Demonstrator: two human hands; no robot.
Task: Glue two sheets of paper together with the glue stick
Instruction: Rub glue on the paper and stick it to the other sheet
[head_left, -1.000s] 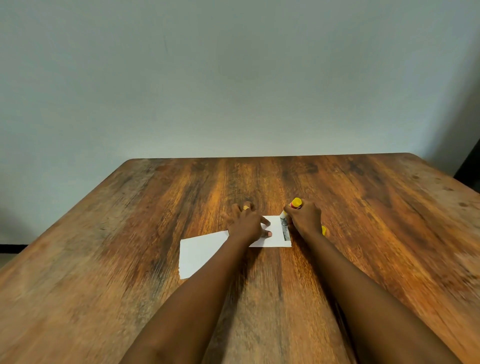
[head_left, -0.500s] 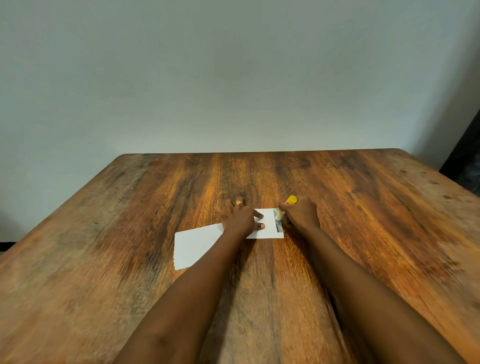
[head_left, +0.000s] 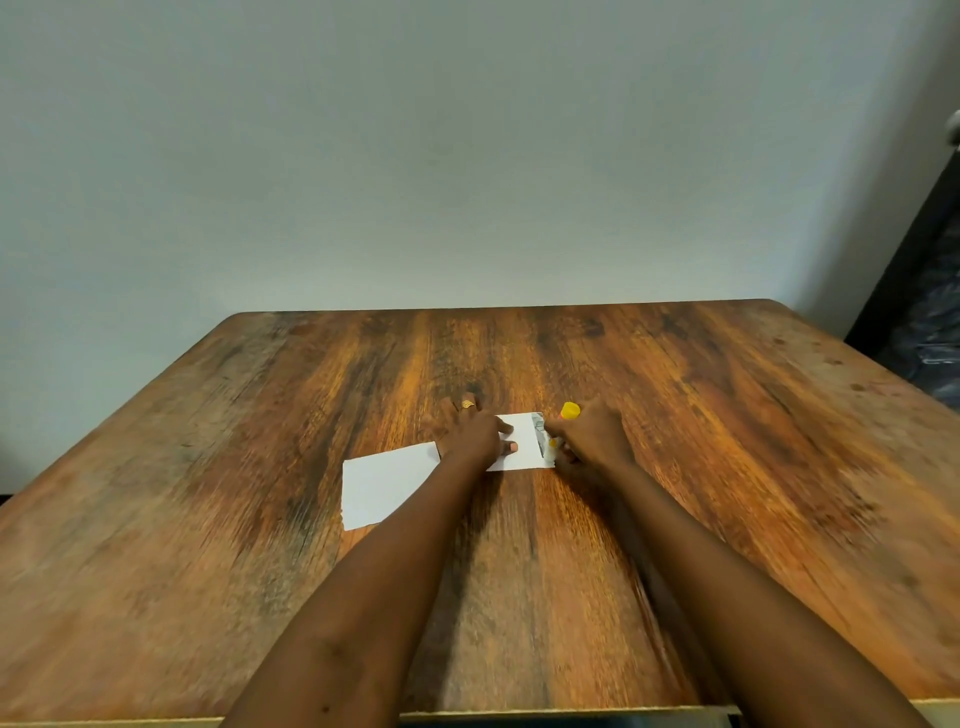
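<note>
On the wooden surface (head_left: 260, 467), mid-frame, left hand (head_left: 475, 434) lies flat on paper (head_left: 389, 480); right hand's (head_left: 592, 434) fingers, closed round the glue stick (head_left: 563, 423), have dragged it nearer along the paper's right edge; gluing continues.

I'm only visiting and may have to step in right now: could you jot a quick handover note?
Left hand: flat, pressing the white paper sheets onto the brown wooden table.
Right hand: gripping the yellow-capped glue stick, tip at the paper's right edge.
Done: a grey strip there, probably glue.
Left: whether the sheets are joined can't be told; finish gluing, then press them together.
</note>
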